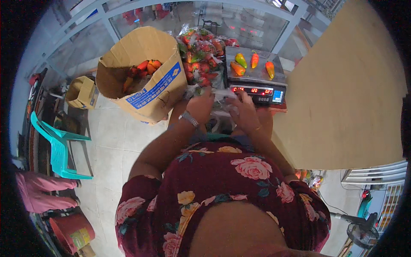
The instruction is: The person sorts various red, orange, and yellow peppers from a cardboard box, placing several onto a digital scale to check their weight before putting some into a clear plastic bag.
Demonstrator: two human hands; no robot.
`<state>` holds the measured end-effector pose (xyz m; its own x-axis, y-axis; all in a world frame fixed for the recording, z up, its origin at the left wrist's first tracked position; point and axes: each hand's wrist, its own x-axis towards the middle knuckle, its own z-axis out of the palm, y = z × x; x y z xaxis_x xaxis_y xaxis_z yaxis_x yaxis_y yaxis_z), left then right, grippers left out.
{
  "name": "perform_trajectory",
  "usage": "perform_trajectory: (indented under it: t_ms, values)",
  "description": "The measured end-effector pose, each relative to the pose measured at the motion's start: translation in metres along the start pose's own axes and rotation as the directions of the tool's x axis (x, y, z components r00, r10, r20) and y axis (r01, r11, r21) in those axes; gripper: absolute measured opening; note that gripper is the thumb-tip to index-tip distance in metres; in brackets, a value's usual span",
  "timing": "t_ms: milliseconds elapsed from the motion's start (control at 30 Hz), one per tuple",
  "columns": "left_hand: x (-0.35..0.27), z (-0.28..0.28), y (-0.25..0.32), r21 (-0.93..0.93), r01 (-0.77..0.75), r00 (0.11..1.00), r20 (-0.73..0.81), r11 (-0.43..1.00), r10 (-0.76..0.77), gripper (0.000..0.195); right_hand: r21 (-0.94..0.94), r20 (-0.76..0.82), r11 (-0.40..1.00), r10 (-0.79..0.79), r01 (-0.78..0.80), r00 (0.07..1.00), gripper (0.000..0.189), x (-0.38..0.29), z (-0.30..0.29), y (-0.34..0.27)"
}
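Note:
A clear plastic bag point(223, 93) stretches between my two hands in front of my lap. My left hand point(201, 106), with a metal watch on its wrist, grips the bag's left side. At the other side, the fingers of my right hand point(245, 112) pinch the plastic, just before the display of a digital weighing scale point(258, 93). Several red, orange and green peppers point(254, 60) lie loose on the scale's metal plate. Beyond my left hand is a pile of bagged red peppers point(204, 48). What the fingertips do inside the plastic is partly blurred.
A tall cardboard box point(144, 35) with red peppers point(149, 66) inside stands at the left, beside a smaller carton point(77, 96). A large wooden board point(346, 96) borders the right. Farther left are a teal plastic chair point(61, 151), another person's pink-clad legs point(48, 192) and a red bin point(70, 229).

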<state>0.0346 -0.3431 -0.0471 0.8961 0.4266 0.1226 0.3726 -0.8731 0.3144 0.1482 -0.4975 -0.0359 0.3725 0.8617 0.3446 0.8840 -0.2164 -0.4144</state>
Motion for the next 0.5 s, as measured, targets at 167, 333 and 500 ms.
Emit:
perform_trajectory:
  t_ms: [167,333,500]
  values:
    - [0.024,0.026,-0.013,0.094,-0.213,0.971,0.127,0.973,0.2,0.031,0.054,-0.137,0.963,-0.255,0.264,0.957,0.037,0.02,-0.013,-0.038]
    - [0.02,0.041,-0.023,-0.009,-0.246,0.956,0.162,0.969,0.245,0.03,0.12,-0.051,0.886,-0.445,0.447,0.894,0.034,0.039,-0.007,-0.072]
    - [0.004,0.037,-0.036,-0.153,-0.244,0.947,0.177,0.958,0.269,0.028,0.147,0.464,0.918,-0.393,0.368,0.794,0.033,0.062,0.006,-0.094]
